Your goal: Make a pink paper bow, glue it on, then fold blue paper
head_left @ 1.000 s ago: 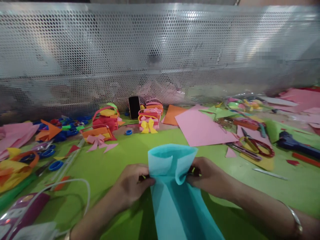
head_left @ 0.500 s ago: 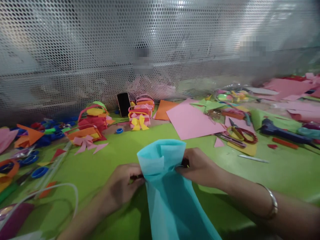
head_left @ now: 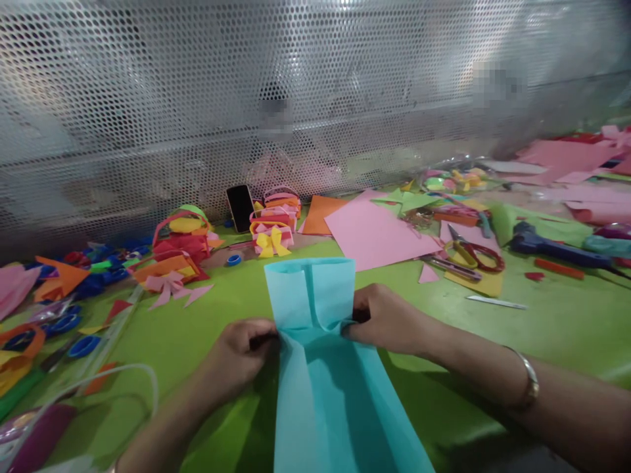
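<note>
A long light-blue paper sheet lies on the green table in front of me, its far end folded up into two flaps. My left hand pinches the left edge of the paper at the fold. My right hand pinches the right edge at the same level, fingers curled; a metal bangle sits on that wrist.
Pink paper sheet and orange sheet lie beyond. Red-handled scissors and a dark glue gun are at right. Small paper baskets with bows, a phone, blue rings and scraps are at left. A perforated metal wall stands behind.
The blue paper's raised far end has been pressed flatter into two neat flaps. Both hands stay pinched on its sides. The view shifted slightly.
</note>
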{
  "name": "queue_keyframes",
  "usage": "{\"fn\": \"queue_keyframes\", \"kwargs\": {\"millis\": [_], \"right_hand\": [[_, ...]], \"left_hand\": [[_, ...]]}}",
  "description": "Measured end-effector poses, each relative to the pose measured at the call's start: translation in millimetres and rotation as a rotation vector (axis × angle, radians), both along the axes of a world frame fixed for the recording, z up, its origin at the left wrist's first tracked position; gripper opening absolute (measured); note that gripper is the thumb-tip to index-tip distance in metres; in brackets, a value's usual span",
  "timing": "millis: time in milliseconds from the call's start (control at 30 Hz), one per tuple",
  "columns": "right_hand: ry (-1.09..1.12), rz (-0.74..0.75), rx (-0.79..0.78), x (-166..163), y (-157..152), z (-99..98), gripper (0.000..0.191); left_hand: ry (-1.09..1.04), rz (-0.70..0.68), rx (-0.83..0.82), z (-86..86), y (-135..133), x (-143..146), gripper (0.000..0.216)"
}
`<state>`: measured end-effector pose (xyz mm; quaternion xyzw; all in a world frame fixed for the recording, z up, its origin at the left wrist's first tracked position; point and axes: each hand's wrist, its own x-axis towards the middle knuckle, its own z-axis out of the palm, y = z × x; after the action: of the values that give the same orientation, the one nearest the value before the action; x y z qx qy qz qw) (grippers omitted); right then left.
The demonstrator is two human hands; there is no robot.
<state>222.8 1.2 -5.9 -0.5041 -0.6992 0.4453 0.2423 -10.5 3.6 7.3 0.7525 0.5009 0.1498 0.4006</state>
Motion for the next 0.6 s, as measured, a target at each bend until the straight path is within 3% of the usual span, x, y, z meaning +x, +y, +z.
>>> {"fn": "queue_keyframes", "kwargs": {"millis": [133, 300, 400, 600], "right_hand": [[-0.029, -0.008, 0.014, -1, 0, -1.9, 0.011], [-0.021, 0.01, 0.013, -1, 2, -3.4, 0.014], [0.003, 0.014, -0.001, -3, 2, -3.8, 0.013], [0.053, 0.069, 0.001, -8, -3, -4.2, 0.017]], "left_hand": [[-0.058, 0.008, -0.037, 2.7, -1, 0, 0.027], [-0.222, 0.142, -0.178, 11.2, -4, 1, 0.036], [-0.307, 0.085, -0.185, 9.5, -6, 5, 0.043], [-0.12, 0.204, -0.051, -6.5, -8, 10, 0.036]]}}
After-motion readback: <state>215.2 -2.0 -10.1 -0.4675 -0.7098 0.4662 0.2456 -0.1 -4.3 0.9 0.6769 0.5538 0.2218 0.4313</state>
